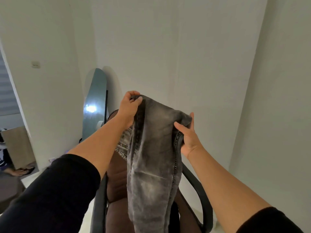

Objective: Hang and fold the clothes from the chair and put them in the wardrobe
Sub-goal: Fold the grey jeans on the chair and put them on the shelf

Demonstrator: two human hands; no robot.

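A pair of washed grey jeans (151,157) hangs in front of me, held up above a brown office chair (117,179) with black armrests. My left hand (129,108) pinches the upper left end of the fabric. My right hand (188,135) grips the right edge along a stitched seam. The long part of the jeans drops down over the chair seat. More of the denim bunches behind my left forearm. The wardrobe is not in view.
A tall arched mirror (95,105) leans in the wall corner behind the chair. White walls stand ahead and to the right. At the far left are an opening, a wooden panel (18,145) and another person's foot (16,172).
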